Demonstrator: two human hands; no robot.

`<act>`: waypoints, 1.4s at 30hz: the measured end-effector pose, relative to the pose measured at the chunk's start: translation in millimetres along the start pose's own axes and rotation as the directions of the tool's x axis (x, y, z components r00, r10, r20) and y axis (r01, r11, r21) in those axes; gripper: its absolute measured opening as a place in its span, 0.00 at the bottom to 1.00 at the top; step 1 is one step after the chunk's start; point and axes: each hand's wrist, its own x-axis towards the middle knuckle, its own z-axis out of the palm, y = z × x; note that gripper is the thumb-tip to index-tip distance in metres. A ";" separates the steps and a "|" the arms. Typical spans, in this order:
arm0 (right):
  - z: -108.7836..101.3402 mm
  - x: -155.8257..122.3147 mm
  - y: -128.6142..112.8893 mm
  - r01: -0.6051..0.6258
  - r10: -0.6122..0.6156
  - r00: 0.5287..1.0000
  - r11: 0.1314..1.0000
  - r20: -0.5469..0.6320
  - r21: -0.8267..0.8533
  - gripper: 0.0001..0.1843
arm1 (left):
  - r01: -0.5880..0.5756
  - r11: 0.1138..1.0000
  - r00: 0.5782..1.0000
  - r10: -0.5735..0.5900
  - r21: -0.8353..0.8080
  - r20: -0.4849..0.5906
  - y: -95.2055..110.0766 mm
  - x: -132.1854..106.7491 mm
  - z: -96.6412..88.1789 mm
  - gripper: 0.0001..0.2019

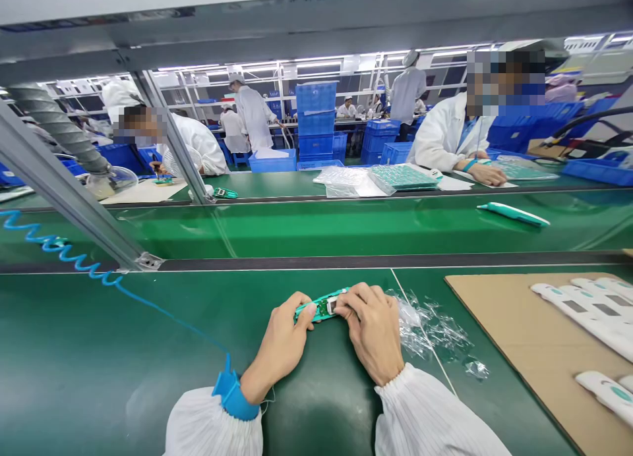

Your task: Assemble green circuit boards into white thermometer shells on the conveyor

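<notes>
Both my hands hold a small teal device (321,304) with a green circuit board showing inside it, low over the green work mat (123,350). My left hand (284,341) pinches its left end with fingers curled. My right hand (373,327) closes over its right end, hiding that part. A blue wrist strap (232,393) with a coiled blue cord (59,248) sits on my left wrist.
Crumpled clear plastic wrap (435,327) lies right of my hands. A brown cardboard sheet (514,331) at right carries white device shells (588,308). A teal device (514,213) lies on the conveyor belt (346,228). Across it, people in white coats work; blue crates (316,123) are stacked behind.
</notes>
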 end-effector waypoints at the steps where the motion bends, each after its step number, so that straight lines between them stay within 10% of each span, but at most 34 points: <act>1: 1.3 -1.3 -4.0 0.005 -0.006 1.000 0.999 0.023 0.034 0.11 | 0.015 1.000 0.999 -0.015 0.005 -0.028 -1.0 0.7 0.3 0.17; 7: -4.9 0.5 -5.5 -0.014 0.011 1.000 0.975 0.013 0.222 0.12 | 0.044 0.999 0.990 -0.043 0.001 -0.137 -8.2 6.1 -2.6 0.19; 12: -27.3 9.7 29.3 -0.216 0.214 0.961 0.976 -0.177 0.009 0.09 | 0.075 0.997 0.983 -0.078 -0.026 -0.163 -6.6 6.6 -5.0 0.21; 22: -13.5 1.3 -5.4 0.050 -0.050 0.998 0.999 0.038 0.011 0.10 | 0.023 0.992 0.996 -0.034 -0.128 -0.081 -5.0 4.1 1.7 0.20; 26: -43.7 -10.3 16.5 -0.165 0.165 0.986 0.986 -0.015 0.007 0.16 | 0.073 0.996 0.970 -0.083 -0.053 -0.228 -4.3 5.1 -6.5 0.19; 30: -70.7 -31.1 66.5 -0.466 0.493 0.870 0.817 -0.007 -0.341 0.17 | 0.102 0.994 0.950 -0.112 -0.051 -0.292 -5.2 7.1 -13.6 0.20; 37: -120.9 -26.6 122.2 -0.449 0.485 0.872 0.847 0.069 -0.285 0.19 | 0.100 0.872 0.933 -0.250 -0.480 -0.259 -11.9 14.6 -11.0 0.28; 42: -199.1 1.9 169.9 -0.581 0.622 0.767 0.569 -0.156 -0.582 0.10 | 0.122 0.763 0.965 -0.240 -0.635 -0.103 -20.8 21.8 -6.9 0.32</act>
